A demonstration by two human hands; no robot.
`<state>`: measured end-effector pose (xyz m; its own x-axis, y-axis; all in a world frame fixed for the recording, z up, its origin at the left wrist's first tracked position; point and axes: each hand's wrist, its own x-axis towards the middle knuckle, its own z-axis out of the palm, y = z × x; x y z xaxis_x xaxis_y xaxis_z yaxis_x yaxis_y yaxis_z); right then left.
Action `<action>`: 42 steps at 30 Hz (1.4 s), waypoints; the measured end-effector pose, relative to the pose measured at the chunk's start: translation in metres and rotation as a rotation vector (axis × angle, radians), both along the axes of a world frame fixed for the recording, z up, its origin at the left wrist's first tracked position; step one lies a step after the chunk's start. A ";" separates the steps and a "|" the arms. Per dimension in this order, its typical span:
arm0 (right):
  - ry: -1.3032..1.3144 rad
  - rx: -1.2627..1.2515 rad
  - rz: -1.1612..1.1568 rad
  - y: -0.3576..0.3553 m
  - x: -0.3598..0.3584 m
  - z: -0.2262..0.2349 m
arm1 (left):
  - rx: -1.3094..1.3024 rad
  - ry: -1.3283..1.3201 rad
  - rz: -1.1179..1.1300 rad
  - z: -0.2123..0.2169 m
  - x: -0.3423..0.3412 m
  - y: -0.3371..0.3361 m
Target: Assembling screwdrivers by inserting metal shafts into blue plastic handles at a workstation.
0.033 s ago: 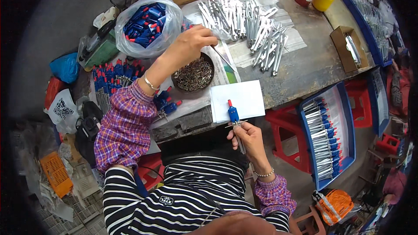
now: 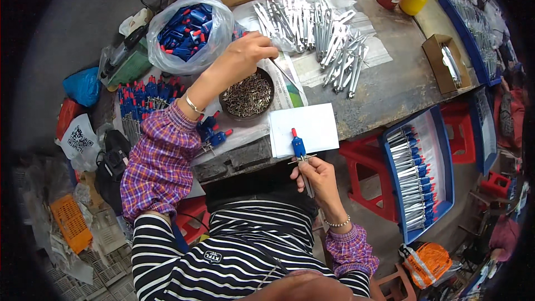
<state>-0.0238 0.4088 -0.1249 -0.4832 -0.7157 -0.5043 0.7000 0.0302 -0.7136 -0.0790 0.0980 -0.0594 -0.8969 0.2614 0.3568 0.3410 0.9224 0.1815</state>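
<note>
My right hand (image 2: 319, 177), at the near edge of the table, is closed around the grey metal shank of a small tool with a blue plastic body and red tip (image 2: 298, 145). A thin metal crosspiece sticks out where the blue body meets my fingers. Behind that body lies a stack of white paper (image 2: 317, 125). My left hand (image 2: 251, 53) is pinched shut above a round dark bowl of small metal pins (image 2: 248, 96). A thin dark metal rod (image 2: 286, 72) slants down from its fingertips; its exact kind is unclear.
A clear plastic bag (image 2: 223, 28) of blue and red parts stands at the left, with assembled tools (image 2: 146, 97) nearer me. Loose silvery metal arms (image 2: 312, 25) lie at the back. Right of the table, a blue tray (image 2: 450, 189) of finished tools sits by a red stool (image 2: 362, 173).
</note>
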 end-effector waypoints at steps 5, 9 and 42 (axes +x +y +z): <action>0.017 0.021 -0.019 0.000 -0.002 0.004 | -0.025 -0.133 -0.040 -0.011 -0.010 -0.008; 0.041 0.077 0.008 0.000 -0.001 0.014 | -0.049 -0.172 -0.068 -0.006 -0.004 -0.012; 0.530 -0.031 0.428 -0.067 0.081 0.043 | 1.068 0.110 0.682 0.085 0.256 -0.140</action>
<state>0.0575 0.3416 -0.0817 -0.3308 -0.9091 -0.2530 0.1863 0.1999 -0.9619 0.1775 -0.0423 0.0255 -0.6878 -0.7020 0.1847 -0.0830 0.3289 0.9407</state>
